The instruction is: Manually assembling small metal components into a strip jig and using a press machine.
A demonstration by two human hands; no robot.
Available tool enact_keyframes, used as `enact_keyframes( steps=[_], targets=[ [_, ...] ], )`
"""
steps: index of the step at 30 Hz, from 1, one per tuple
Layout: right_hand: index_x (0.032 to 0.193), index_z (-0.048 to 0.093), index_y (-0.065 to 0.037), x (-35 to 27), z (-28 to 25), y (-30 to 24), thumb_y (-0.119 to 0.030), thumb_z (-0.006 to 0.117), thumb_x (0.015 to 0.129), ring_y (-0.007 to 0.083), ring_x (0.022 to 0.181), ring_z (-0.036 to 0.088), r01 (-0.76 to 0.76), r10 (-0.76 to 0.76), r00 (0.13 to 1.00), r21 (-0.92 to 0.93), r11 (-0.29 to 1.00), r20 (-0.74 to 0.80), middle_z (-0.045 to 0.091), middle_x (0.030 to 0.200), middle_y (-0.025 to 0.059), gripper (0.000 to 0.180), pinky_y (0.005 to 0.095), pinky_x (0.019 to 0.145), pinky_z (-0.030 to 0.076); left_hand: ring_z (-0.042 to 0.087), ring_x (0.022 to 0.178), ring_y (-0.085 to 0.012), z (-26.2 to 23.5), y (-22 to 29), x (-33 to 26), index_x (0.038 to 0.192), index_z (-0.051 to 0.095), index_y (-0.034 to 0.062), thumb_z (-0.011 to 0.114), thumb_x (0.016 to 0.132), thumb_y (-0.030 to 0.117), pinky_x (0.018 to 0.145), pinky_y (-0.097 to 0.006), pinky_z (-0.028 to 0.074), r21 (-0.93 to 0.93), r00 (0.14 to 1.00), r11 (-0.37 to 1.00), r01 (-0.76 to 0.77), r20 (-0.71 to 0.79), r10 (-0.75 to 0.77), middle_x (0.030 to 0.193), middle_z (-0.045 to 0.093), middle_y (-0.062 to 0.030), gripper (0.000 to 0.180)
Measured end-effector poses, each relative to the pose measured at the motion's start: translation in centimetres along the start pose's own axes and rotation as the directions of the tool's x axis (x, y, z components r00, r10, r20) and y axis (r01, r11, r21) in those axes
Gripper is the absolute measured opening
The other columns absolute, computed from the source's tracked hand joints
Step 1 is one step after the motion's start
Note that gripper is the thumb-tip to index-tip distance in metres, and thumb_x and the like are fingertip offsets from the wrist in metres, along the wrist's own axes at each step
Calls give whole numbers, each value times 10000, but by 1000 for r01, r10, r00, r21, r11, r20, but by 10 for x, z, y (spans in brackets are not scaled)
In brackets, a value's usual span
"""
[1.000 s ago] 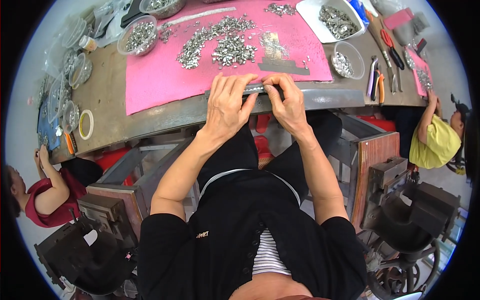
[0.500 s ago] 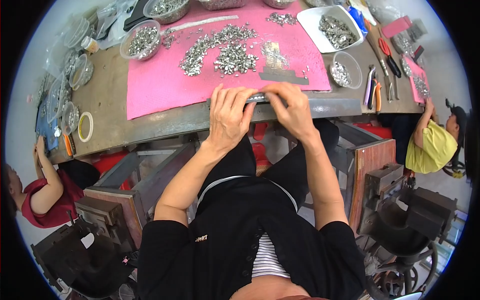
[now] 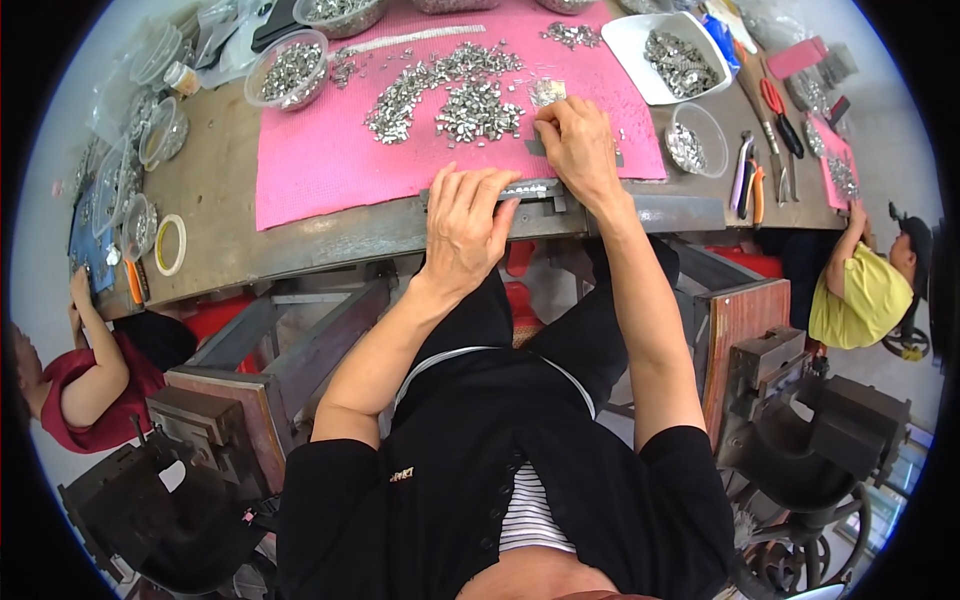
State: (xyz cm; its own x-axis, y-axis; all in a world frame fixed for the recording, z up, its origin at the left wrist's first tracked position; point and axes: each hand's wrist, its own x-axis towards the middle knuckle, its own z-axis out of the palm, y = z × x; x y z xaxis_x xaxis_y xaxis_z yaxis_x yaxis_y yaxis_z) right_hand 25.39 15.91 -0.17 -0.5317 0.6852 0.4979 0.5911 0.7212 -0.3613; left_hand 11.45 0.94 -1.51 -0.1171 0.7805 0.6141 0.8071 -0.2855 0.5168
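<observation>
My left hand (image 3: 460,228) curls its fingers over a dark metal bar (image 3: 540,191) at the table's front edge, thumb on the near side. A row of small shiny metal pieces shows along the bar, partly under my fingertips. Over the pink mat (image 3: 310,180), my right hand (image 3: 582,150) has its fingers drawn together beside thin silvery pins (image 3: 546,92) and above a flat grey strip (image 3: 534,147). Whatever its fingertips hold is hidden. Left of it lie a heap of small metal links (image 3: 478,110) and a curved pile of them (image 3: 392,112).
Clear tubs of metal parts stand at the back left (image 3: 288,70) and right (image 3: 686,146), beside a white tray (image 3: 625,50). Pliers (image 3: 742,175) and red-handled scissors (image 3: 780,110) lie at right. A tape roll (image 3: 171,245) lies left. Co-workers sit at both sides.
My right hand has left the metal bar and moved forward over the mat to the pins and grey strip. My left hand stays on the bar.
</observation>
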Motion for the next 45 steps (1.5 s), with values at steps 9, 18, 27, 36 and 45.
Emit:
enact_keyframes(
  steps=[9, 18, 27, 36, 45],
  targets=[
    [951, 622, 17, -48, -33, -39, -6, 667, 904, 312, 852, 627, -153, 90, 985, 510, 846, 146, 634, 895, 141, 69, 394, 769, 487, 626, 1047, -311, -1, 0, 0, 1216, 639, 61, 759, 832, 67, 1043, -510, 431, -3, 1000, 1000, -13, -21, 13, 1097, 672, -107, 402],
    [940, 601, -1, -53, -24, -41, 9, 670, 886, 319, 875, 608, -73, 50, 997, 455, 888, 64, 630, 918, 126, 89, 405, 823, 465, 616, 1029, -300, 1, -1, -2, 1260, 604, 52, 755, 835, 67, 1027, -497, 437, -8, 998, 999, -39, -42, 38, 1087, 659, -104, 452],
    [934, 616, -3, -54, -24, -40, -2, 676, 887, 321, 866, 612, -72, 55, 997, 459, 885, 51, 636, 922, 127, 76, 400, 805, 472, 611, 1014, -315, 2, -1, -3, 1261, 605, 47, 756, 834, 70, 1016, -499, 442, -21, 998, 999, -37, -50, 36, 1072, 654, -111, 454],
    [946, 620, 31, -54, -25, -39, -1, 667, 918, 246, 874, 637, -98, 69, 994, 444, 891, 82, 665, 949, 114, 63, 336, 820, 496, 640, 1029, -335, 2, -1, -1, 1220, 640, 50, 775, 825, 69, 1010, -498, 444, -28, 999, 999, -16, -51, 14, 1081, 690, -116, 418],
    [922, 626, -31, -54, -17, -44, -2, 703, 853, 308, 840, 608, 71, -57, 997, 328, 942, -49, 642, 901, 97, 108, 404, 789, 440, 635, 1030, -339, -4, -1, 0, 1211, 644, 47, 768, 822, 65, 1008, -494, 441, -18, 999, 1000, 4, -48, -5, 1094, 685, -127, 408]
  ],
)
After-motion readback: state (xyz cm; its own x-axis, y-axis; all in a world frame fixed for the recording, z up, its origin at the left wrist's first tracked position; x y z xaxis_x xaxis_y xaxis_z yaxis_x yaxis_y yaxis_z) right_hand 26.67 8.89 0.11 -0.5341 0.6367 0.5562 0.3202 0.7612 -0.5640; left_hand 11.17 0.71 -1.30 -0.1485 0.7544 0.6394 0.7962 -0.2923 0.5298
